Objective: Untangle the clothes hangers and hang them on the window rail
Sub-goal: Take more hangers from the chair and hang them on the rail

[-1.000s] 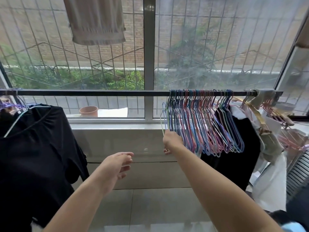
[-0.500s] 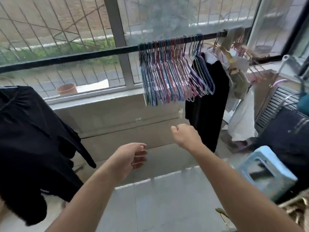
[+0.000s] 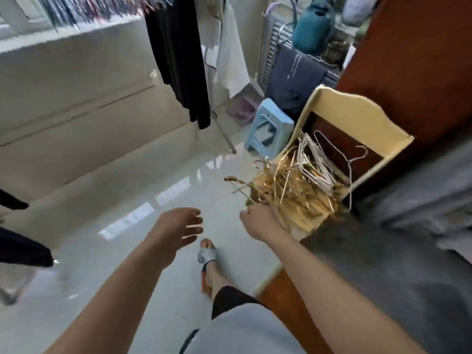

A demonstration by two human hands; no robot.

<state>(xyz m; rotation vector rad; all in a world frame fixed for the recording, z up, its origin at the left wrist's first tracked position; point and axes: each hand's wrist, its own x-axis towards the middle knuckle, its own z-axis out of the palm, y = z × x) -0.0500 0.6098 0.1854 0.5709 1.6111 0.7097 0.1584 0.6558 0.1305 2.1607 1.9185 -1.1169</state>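
- A tangled pile of hangers (image 3: 293,185) (gold and white wire, hooks jutting at odd angles) is seen heaped on a cream chair (image 3: 357,116), just ahead of the right hand (image 3: 258,223) and to its right.
- The right hand is seen from the back, close to the near edge of the pile; its fingers are hidden, so whether it is open, curled or already touching a wire cannot be told.
- The left hand (image 3: 176,231) is held over the floor (image 3: 127,200) with fingers loosely spread and nothing in it, well to the left of the pile.
- 1 white hanger (image 3: 350,162) is propped against the chair back, beyond the right hand and apart from the thickest knot.
- The hangers are judged to be light, thin and springy; interlocked hooks are likely to snag, so several may be dragged up together.
- A hold at the neck just under a hook is judged best, with the frame eased free, not yanked.
- The hangers already hung (image 3: 102,6) are seen far ahead, to the upper left of the left hand.
- No brand, label or writing can be read.
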